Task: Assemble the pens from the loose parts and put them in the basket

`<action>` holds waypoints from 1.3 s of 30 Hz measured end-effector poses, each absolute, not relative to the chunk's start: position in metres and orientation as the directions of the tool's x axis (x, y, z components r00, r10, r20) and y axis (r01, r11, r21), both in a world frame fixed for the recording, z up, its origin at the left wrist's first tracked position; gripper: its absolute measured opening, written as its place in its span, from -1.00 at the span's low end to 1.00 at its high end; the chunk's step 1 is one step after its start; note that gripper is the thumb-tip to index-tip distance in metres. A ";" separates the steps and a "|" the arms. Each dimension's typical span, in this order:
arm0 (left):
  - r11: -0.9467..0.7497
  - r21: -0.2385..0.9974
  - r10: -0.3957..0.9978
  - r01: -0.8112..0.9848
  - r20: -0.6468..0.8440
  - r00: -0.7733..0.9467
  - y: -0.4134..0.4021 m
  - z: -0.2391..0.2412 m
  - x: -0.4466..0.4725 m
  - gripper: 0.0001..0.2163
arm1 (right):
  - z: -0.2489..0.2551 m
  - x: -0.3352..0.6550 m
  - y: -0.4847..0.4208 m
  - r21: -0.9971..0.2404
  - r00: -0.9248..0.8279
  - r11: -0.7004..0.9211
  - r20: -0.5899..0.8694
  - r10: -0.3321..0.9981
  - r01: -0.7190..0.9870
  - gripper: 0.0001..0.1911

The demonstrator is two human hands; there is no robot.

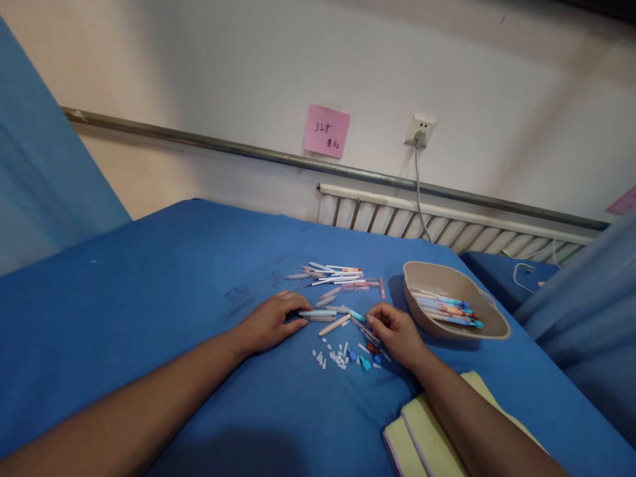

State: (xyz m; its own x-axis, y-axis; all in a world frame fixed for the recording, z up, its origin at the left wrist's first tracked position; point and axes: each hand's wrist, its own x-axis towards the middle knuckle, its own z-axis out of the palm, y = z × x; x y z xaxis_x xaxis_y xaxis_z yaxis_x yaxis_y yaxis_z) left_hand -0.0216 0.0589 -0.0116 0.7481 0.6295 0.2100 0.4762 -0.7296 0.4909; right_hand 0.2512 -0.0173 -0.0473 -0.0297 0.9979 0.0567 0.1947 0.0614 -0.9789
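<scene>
My left hand [271, 323] rests on the bed, thumb and fingers closed around the left ends of pale pen barrels [320, 314]. My right hand [397, 334] is curled with its fingertips pinched together; what they hold, if anything, is too small to make out. Between the hands lie a peach pen barrel [334, 325] and a turquoise-ended barrel [356, 315]. Small white pen tips [339, 360] and a turquoise pen part [366, 364] are scattered nearer to me. Behind the hands are white refills [338, 279] and pink pen parts [362, 285].
At the right stands a beige basket [457, 275] with several assembled-looking pens [447, 310] in it. A folded yellow-green cloth [422, 437] lies under my right forearm. The blue sheet [149, 278] covers the bed. A radiator [387, 215] and wall rail [238, 147] run behind.
</scene>
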 end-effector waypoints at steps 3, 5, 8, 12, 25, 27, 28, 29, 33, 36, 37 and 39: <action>-0.751 0.482 0.601 0.452 0.216 0.769 0.057 -0.013 -0.021 -0.82 | -0.046 0.252 -0.017 -0.964 0.008 0.086 0.091 0.996 0.253 -0.75; -0.757 0.487 0.590 0.436 0.222 0.777 0.056 -0.013 -0.020 -0.83 | -0.046 0.253 -0.016 -0.948 0.043 0.106 0.124 0.991 0.300 -0.75; -0.761 0.507 0.572 0.405 0.228 0.788 0.052 -0.011 -0.019 -0.81 | -0.048 0.254 -0.015 -0.934 0.079 0.118 0.153 0.985 0.336 -0.72; -0.769 0.532 0.534 0.353 0.231 0.813 0.047 -0.008 -0.018 -0.80 | -0.049 0.255 -0.014 -0.948 0.063 0.092 0.116 0.991 0.306 -0.70; -0.774 0.479 0.577 0.414 0.263 0.774 0.045 -0.002 -0.017 -0.84 | -0.052 0.262 -0.005 -0.940 0.213 0.134 0.207 0.955 0.314 -0.70; -0.764 0.481 0.591 0.429 0.256 0.765 0.044 0.000 -0.017 -0.83 | -0.053 0.262 -0.004 -0.939 0.207 0.138 0.210 0.955 0.316 -0.70; -0.761 0.488 0.592 0.428 0.251 0.766 0.043 0.000 -0.017 -0.82 | -0.054 0.262 -0.004 -0.938 0.203 0.140 0.211 0.956 0.317 -0.70; -0.759 0.497 0.589 0.420 0.248 0.770 0.043 0.001 -0.017 -0.81 | -0.055 0.262 -0.004 -0.938 0.198 0.141 0.211 0.957 0.318 -0.71; -0.751 0.534 0.577 0.389 0.245 0.779 0.043 -0.001 -0.016 -0.79 | -0.059 0.263 -0.004 -0.931 0.176 0.150 0.218 0.960 0.333 -0.74; -0.740 0.561 0.582 0.370 0.259 0.771 0.046 -0.007 -0.015 -0.82 | -0.060 0.262 -0.005 -0.873 0.170 0.178 0.282 0.944 0.455 -0.76; -0.735 0.569 0.588 0.368 0.264 0.765 0.047 -0.008 -0.015 -0.83 | -0.059 0.261 -0.004 -0.830 0.162 0.197 0.323 0.932 0.522 -0.77; -0.716 0.586 0.613 0.380 0.267 0.744 0.048 -0.011 -0.014 -0.83 | -0.054 0.257 0.000 -0.711 0.113 0.252 0.423 0.899 0.657 -0.79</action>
